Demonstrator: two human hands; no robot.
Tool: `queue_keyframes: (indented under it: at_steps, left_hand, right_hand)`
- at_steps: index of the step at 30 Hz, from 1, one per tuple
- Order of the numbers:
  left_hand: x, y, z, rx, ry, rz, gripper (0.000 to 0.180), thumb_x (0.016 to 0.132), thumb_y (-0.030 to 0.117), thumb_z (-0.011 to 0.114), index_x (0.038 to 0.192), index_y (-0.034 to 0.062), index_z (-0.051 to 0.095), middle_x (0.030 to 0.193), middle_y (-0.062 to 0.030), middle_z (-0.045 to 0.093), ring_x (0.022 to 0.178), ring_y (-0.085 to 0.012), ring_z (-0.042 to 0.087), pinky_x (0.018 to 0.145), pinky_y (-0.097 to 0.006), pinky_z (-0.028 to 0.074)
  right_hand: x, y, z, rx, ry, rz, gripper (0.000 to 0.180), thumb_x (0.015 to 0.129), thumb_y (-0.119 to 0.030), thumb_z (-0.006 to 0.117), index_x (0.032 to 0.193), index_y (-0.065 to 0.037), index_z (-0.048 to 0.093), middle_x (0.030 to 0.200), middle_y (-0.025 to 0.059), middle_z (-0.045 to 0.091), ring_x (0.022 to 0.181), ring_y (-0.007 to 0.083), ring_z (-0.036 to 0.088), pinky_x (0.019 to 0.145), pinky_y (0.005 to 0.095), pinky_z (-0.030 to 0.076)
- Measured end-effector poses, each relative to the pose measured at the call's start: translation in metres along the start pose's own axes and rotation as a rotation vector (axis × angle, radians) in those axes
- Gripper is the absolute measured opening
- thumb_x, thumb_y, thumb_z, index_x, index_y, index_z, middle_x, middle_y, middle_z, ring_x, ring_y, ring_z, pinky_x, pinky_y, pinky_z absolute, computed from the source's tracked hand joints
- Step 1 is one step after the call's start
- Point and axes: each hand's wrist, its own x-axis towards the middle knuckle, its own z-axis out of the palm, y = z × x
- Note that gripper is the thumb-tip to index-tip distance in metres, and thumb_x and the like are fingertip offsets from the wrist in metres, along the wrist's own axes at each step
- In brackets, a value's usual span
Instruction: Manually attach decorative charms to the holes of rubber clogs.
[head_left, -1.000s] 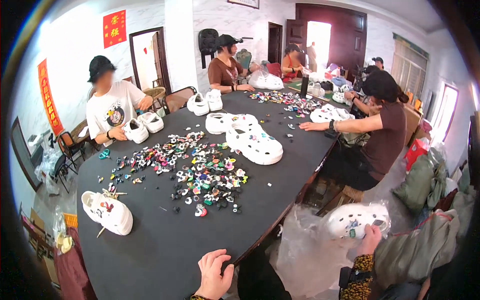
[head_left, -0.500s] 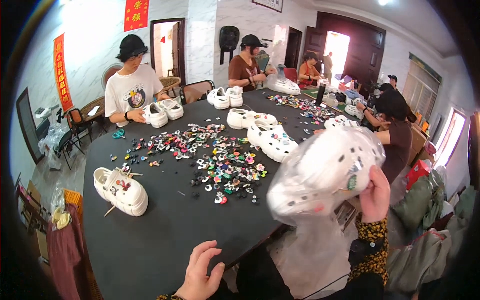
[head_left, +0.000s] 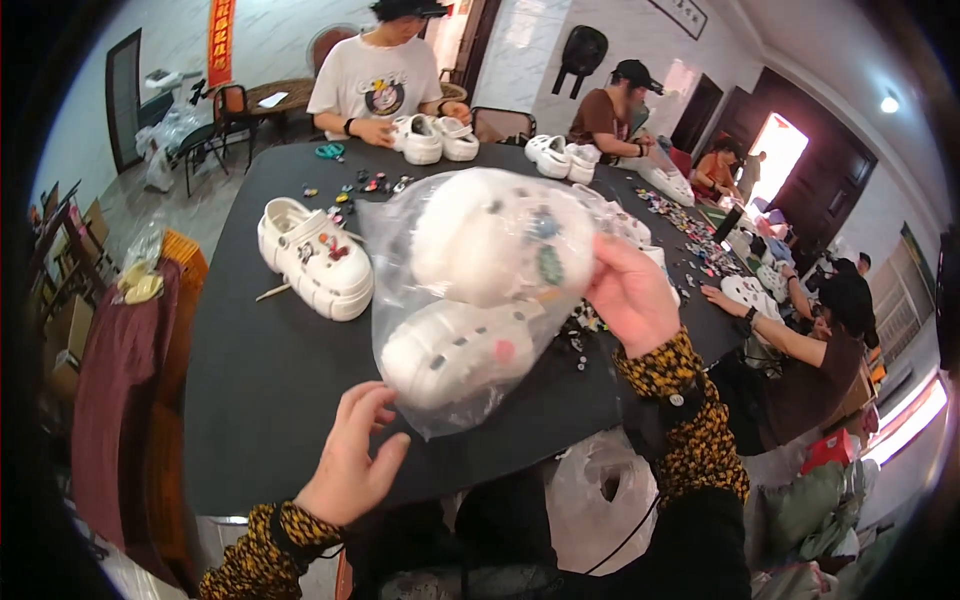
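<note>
My right hand [head_left: 636, 297] is closed on the edge of a clear plastic bag [head_left: 548, 330], holding it up over the near part of the dark table. Inside the bag are two white clogs, an upper clog [head_left: 470, 235] and a lower clog [head_left: 440, 365], with coloured charms showing through the film. My left hand [head_left: 350, 458] is open, fingers apart and holding nothing, beside the bag's lower left edge; whether it touches the film I cannot tell. Left of the bag, a single white clog [head_left: 322, 268] with charms stands on the table with thin wooden sticks by it.
Loose shoe charms [head_left: 375, 183] lie beyond the bag, which hides many of them. Across the black table [head_left: 260, 400], a person in a white shirt [head_left: 375, 85] handles white clogs [head_left: 435, 138]. Other people sit along the right side. A white plastic bag [head_left: 600, 490] hangs below the near edge.
The bagged clogs have moved left and now hang in front of the charm pile. My left hand has shifted left and up toward the bag. The head view has turned.
</note>
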Motion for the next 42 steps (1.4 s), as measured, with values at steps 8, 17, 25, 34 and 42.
queue_keyframes:
  at_steps: [8,17,25,34,42]
  left_hand:
    - [-0.005,-0.015,-0.031,0.113,-0.013,-0.099,0.053,0.082,-0.002,0.060,0.132,0.0013,0.042,0.136,-0.0135,0.042,0.099,-0.0201,0.056,0.082,-0.031,0.049]
    - [0.015,-0.012,-0.033,0.216,-0.073,-0.117,0.054,0.083,0.005,0.064,0.132,0.0016,0.041,0.135,-0.0145,0.042,0.097,-0.0227,0.057,0.083,-0.034,0.049]
    - [0.029,-0.026,-0.019,0.331,-0.245,-0.315,0.061,0.086,0.019,0.068,0.136,0.0006,0.038,0.125,-0.0211,0.052,0.100,-0.0310,0.060,0.086,-0.038,0.050]
    - [0.045,-0.029,-0.012,0.553,-0.314,-0.317,0.055,0.084,0.028,0.070,0.123,-0.0015,0.045,0.100,-0.0198,0.063,0.093,-0.0353,0.061,0.081,-0.042,0.049]
    - [0.042,-0.048,-0.009,0.692,-0.344,-0.135,0.017,0.084,0.016,0.063,0.091,0.0012,0.059,0.086,-0.0164,0.062,0.086,-0.0356,0.061,0.076,-0.043,0.049]
  right_hand:
    - [0.005,0.034,0.019,-0.338,0.014,-0.043,0.024,0.087,-0.009,0.062,0.110,-0.004,0.059,0.104,0.0044,0.065,0.082,0.0087,0.058,0.072,0.0258,0.046]
    - [0.002,0.036,-0.018,-0.697,0.031,-0.161,0.021,0.087,-0.006,0.059,0.107,-0.002,0.059,0.098,-0.0002,0.060,0.083,0.0052,0.053,0.074,0.0216,0.044]
    - [-0.007,0.064,-0.048,-1.042,-0.070,-0.139,0.028,0.083,-0.011,0.066,0.108,-0.001,0.062,0.095,0.0072,0.067,0.085,0.0114,0.062,0.076,0.0268,0.051]
    - [-0.097,0.121,-0.020,-1.491,-0.506,-0.296,0.040,0.079,-0.013,0.070,0.115,-0.004,0.056,0.101,0.0128,0.055,0.101,0.0306,0.053,0.087,0.0393,0.042]
    - [-0.119,0.101,-0.052,-1.438,-0.430,-0.283,0.024,0.077,-0.002,0.059,0.100,-0.006,0.060,0.090,0.0107,0.062,0.091,0.0291,0.060,0.081,0.0394,0.043]
